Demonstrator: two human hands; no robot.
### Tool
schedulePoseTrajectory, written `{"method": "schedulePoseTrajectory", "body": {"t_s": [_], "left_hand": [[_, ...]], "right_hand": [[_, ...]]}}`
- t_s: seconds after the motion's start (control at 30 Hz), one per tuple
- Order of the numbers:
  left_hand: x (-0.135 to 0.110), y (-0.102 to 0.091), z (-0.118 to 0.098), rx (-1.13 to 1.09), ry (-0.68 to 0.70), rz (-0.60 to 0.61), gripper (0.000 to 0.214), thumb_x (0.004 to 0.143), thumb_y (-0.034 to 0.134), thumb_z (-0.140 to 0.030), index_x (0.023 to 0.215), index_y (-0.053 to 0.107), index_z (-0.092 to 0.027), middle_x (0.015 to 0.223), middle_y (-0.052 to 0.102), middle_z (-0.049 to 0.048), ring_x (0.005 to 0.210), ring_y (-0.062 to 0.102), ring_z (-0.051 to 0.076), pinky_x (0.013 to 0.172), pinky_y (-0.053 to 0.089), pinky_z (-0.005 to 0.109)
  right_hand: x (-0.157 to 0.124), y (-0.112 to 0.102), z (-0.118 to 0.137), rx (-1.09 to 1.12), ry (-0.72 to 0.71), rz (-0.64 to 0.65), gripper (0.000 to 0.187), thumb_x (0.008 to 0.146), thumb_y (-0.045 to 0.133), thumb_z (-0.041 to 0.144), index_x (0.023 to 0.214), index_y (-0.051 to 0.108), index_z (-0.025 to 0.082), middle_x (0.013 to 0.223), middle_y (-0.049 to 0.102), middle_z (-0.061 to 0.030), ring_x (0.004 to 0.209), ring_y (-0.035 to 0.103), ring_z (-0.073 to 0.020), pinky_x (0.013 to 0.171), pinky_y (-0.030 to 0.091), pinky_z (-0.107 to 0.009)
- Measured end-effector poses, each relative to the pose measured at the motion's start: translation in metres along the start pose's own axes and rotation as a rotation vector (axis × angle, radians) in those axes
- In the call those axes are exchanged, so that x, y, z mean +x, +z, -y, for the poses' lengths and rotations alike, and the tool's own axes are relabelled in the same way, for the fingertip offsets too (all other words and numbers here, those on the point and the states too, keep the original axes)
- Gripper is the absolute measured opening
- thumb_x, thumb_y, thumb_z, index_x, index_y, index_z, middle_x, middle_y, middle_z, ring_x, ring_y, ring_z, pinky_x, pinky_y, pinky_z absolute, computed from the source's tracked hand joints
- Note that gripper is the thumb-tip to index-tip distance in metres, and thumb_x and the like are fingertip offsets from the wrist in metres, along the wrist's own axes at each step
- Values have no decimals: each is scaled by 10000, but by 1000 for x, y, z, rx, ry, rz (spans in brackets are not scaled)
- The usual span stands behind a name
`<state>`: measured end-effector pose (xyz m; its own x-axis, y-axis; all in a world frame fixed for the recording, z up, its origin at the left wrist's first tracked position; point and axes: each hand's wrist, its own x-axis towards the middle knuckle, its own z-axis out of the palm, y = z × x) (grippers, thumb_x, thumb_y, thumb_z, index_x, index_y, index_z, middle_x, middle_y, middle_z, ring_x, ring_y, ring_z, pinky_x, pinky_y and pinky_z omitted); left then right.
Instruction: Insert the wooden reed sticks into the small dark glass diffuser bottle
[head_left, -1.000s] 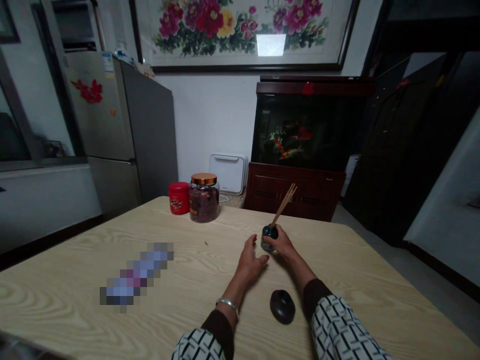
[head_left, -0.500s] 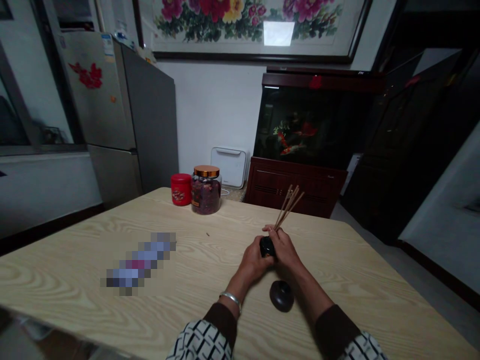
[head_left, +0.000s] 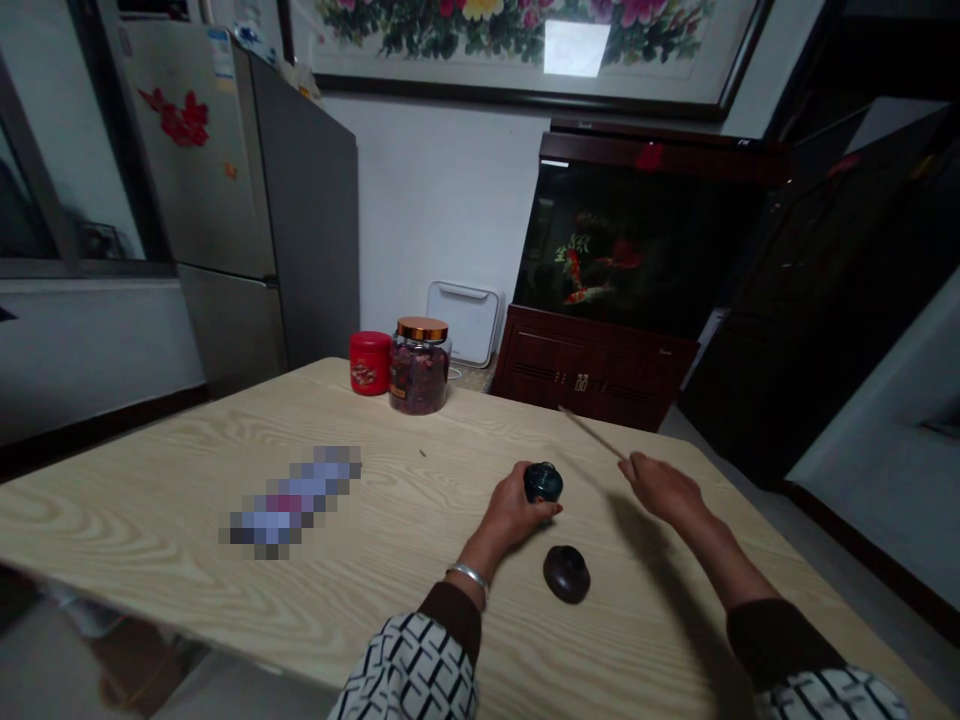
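Note:
My left hand (head_left: 514, 512), a silver bangle at its wrist, is closed around a small dark glass bottle (head_left: 543, 484) that stands over the table. Out to the right, my right hand (head_left: 663, 490) pinches thin brown reed sticks (head_left: 596, 434), which slant up and to the left in a tight bundle. A gap of bare tabletop separates the sticks from the bottle. On the table in front of the bottle lies a dark brown rounded cap (head_left: 567, 574) with a hole or recess on top.
A red canister (head_left: 370, 363) and a jar of dried petals with a copper lid (head_left: 420, 367) stand at the wooden table's (head_left: 360, 610) far edge. A blurred-out long object (head_left: 296, 502) lies on the left. Beyond are a fridge (head_left: 307, 230) and a fish tank (head_left: 637, 240).
My right hand has moved away from the bottle to the right, taking the reed sticks with it. The bottle's top is now exposed. My left hand still holds the bottle.

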<state>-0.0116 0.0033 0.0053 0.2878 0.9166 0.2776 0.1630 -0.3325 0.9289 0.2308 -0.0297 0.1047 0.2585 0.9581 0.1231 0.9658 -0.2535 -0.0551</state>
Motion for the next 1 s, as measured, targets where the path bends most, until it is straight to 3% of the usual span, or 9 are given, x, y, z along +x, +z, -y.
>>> {"method": "schedulePoseTrajectory", "body": {"t_s": [0.1, 0.2, 0.3, 0.4, 0.53, 0.63, 0.73, 0.9, 1.0], "left_hand": [[0, 0, 3, 9, 15, -3, 626, 628, 839, -304, 1175, 564, -178, 997, 680, 45, 871, 623, 193, 774, 468, 279], [-1, 1, 4, 16, 28, -3, 618, 635, 836, -303, 1173, 560, -177, 993, 677, 41, 863, 621, 187, 758, 464, 269], [-1, 1, 4, 5, 32, 1, 585, 644, 829, -292, 1154, 565, -179, 979, 678, 35, 857, 619, 182, 743, 461, 259], [-1, 1, 3, -9, 36, 5, 599, 639, 834, -303, 1159, 564, -182, 1002, 678, 39, 876, 621, 187, 759, 466, 264], [-1, 0, 1, 3, 21, -3, 621, 629, 838, -312, 1169, 563, -177, 1009, 680, 48, 887, 621, 198, 776, 470, 280], [-3, 1, 0, -3, 30, -14, 607, 633, 832, -309, 1164, 568, -179, 1008, 682, 45, 886, 623, 197, 792, 473, 286], [-3, 1, 0, -25, 30, -11, 605, 630, 828, -298, 1164, 569, -181, 1006, 685, 42, 894, 627, 199, 799, 476, 287], [-3, -1, 0, -6, 20, -3, 623, 620, 833, -312, 1169, 568, -183, 1036, 685, 53, 925, 630, 216, 804, 475, 291], [-3, -2, 1, 22, 30, -8, 641, 627, 834, -352, 1182, 562, -185, 1046, 682, 56, 937, 626, 221, 810, 471, 295]], "right_hand": [[-28, 53, -14, -93, -9, 126, 319, 977, 311, 383, 1006, 561, 187, 1005, 695, -153, 933, 666, -309, 727, 439, -390], [-45, 78, -16, -118, -47, 52, 317, 979, 325, 375, 1063, 559, 179, 1053, 664, -149, 961, 649, -297, 732, 445, -378], [-50, 66, -10, -140, -114, -40, 317, 960, 392, 402, 1037, 607, 182, 1098, 637, -155, 1061, 600, -318, 809, 438, -396], [-59, 38, 9, 23, -173, -48, 381, 962, 381, 468, 1130, 604, 208, 1154, 623, -134, 1070, 599, -288, 840, 441, -379], [-84, 16, 47, 230, -392, 223, 538, 833, 548, 620, 1259, 557, 292, 1228, 606, -81, 1051, 614, -273, 858, 455, -366], [-95, 16, 64, 168, -510, 361, 632, 663, 757, 478, 1240, 584, 287, 1182, 610, -91, 1066, 597, -314, 895, 435, -403], [-90, 11, 64, 308, -556, 402, 479, 627, 768, 314, 1081, 625, 265, 1029, 631, -52, 947, 610, -258, 836, 448, -367], [-55, -15, 67, 1153, -432, 190, 437, 750, 721, 370, 1120, 509, 278, 938, 608, 6, 854, 603, -175, 772, 477, -316], [-30, -7, 84, 1429, -340, -22, 434, 748, 747, 436, 1083, 536, 259, 973, 622, -6, 908, 617, -179, 852, 480, -347]]}}
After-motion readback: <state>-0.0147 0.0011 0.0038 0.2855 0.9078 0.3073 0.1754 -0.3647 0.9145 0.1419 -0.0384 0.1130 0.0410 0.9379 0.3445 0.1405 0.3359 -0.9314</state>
